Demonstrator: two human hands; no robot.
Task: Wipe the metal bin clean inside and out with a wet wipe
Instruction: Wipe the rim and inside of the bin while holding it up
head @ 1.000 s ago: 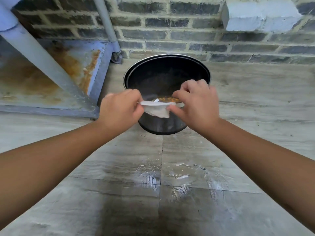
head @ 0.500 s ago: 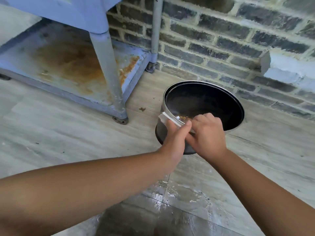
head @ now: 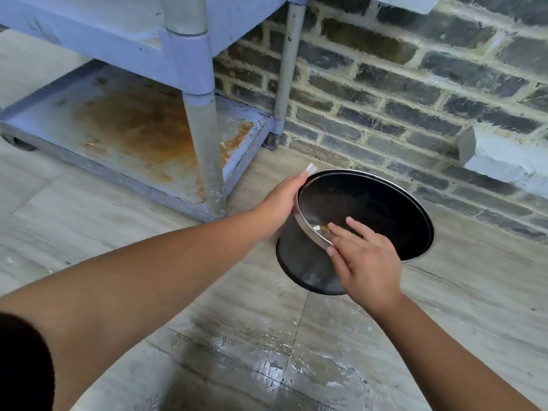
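A grey tiled floor point(head: 89, 221) runs up to a dark brick wall point(head: 400, 93), with wet patches on the tiles at 6 o'clock. A blue metal cart point(head: 189, 63) with a rust-stained lower shelf point(head: 133, 129) fills the view from 9 to 12 o'clock.

The bin point(head: 308, 262) stands on the floor just right of centre, near the wall, its dark inside open to the camera. Half a second ago both hands met at the near rim with the wipe between them; now they have parted. The left hand point(head: 281, 203) has slid round to the bin's 10 o'clock side, palm against the outer wall just under the rim, and a white corner of the wipe point(head: 310, 169) pokes out past its fingertips, so it seems to press the wipe there, though the grip itself is hidden. The right hand point(head: 367, 259) holds the near rim at 7 o'clock, thumb outside, loosely spread fingers point(head: 355, 225) reaching over inside.

The cart leg point(head: 207, 161) stands near the left hand. Bare floor lies open from the bin's 3 to 6 o'clock.
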